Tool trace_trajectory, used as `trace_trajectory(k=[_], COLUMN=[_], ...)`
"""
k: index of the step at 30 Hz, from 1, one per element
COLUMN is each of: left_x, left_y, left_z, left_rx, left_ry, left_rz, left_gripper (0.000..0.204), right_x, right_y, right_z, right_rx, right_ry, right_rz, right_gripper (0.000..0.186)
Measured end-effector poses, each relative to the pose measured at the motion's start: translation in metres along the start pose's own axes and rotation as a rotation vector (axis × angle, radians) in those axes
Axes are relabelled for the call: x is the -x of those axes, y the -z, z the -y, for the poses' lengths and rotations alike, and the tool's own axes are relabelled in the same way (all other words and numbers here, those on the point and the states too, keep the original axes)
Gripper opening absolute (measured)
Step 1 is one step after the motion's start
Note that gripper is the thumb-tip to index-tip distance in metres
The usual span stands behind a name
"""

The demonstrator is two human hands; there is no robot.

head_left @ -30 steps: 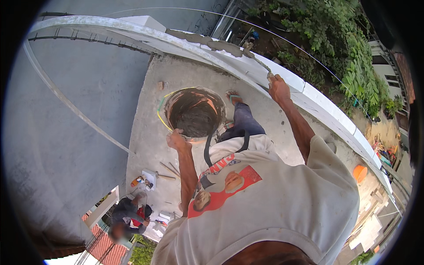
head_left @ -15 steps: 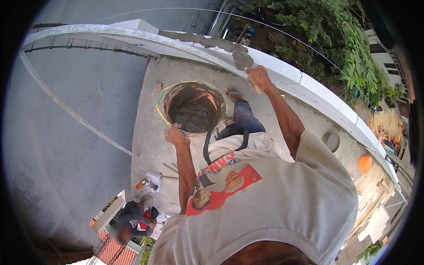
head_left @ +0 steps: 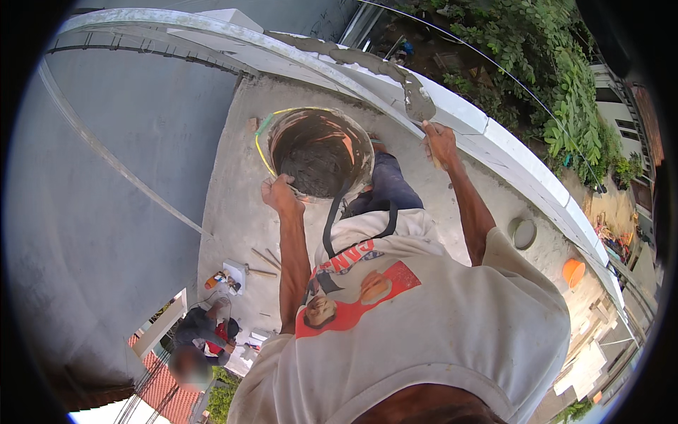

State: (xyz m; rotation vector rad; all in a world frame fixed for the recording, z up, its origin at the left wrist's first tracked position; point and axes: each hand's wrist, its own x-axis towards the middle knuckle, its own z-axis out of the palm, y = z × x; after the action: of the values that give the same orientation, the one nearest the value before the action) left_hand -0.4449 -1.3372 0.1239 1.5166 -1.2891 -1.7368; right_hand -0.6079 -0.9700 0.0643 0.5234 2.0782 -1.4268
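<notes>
Since half a second ago, the right hand (head_left: 441,145) and its trowel (head_left: 419,105) have travelled farther right along the wall, while the left hand (head_left: 281,194) and the bucket (head_left: 364,141) have shifted together, so that the bucket now hides more of the person's foot (head_left: 379,145). Largest of what surrounds the work are the bare concrete floor (head_left: 236,191) and the long white wall (head_left: 462,115), curved by the lens, which runs along the far side and off to the right. The bucket, round and wide-mouthed, stands in front of the person's legs, partly filled with wet grey mortar (head_left: 316,168). Both arms reach forward: the left goes nearly straight ahead with little bend, the right extends outward with its forearm slanting up and inward to the wall. At the bucket's near left edge the left grip is closed, fingers curled where a yellow-and-green band (head_left: 259,145) meets the rim; which of the two they pinch, I cannot tell. The right grip is wrapped around the trowel's handle, knuckles up, the blade over the wall top at the end of a grey mortar strip (head_left: 339,54).
</notes>
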Motion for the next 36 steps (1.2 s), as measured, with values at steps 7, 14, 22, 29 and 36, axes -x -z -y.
trace_trajectory(k=[7,14,22,29,36], left_x=[-0.001,-0.010,-0.019,-0.043,-0.061], left_y=[-0.010,-0.008,-0.015,-0.024,-0.030], left_z=[-0.014,-0.023,-0.051,-0.046,-0.030], left_rx=[0.002,-0.037,-0.191,-0.109,-0.115], left_ry=[-0.075,-0.253,-0.397,-0.486,-0.533], left_rz=[0.075,0.153,0.295,0.297,0.387], left_gripper=[0.027,0.028,0.029,0.029,0.033], right_x=[-0.016,0.053,0.055,0.057,0.029], right_y=[-0.002,-0.034,-0.181,-0.194,-0.202], right_z=[0.000,0.009,0.062,0.046,0.065], right_rx=[0.089,0.683,1.373,1.495,0.650], right_ry=[0.063,0.705,0.963,1.153,0.399], right_rz=[-0.013,0.029,0.215,0.504,0.924], right_gripper=[0.043,0.036,0.025,0.021,0.022])
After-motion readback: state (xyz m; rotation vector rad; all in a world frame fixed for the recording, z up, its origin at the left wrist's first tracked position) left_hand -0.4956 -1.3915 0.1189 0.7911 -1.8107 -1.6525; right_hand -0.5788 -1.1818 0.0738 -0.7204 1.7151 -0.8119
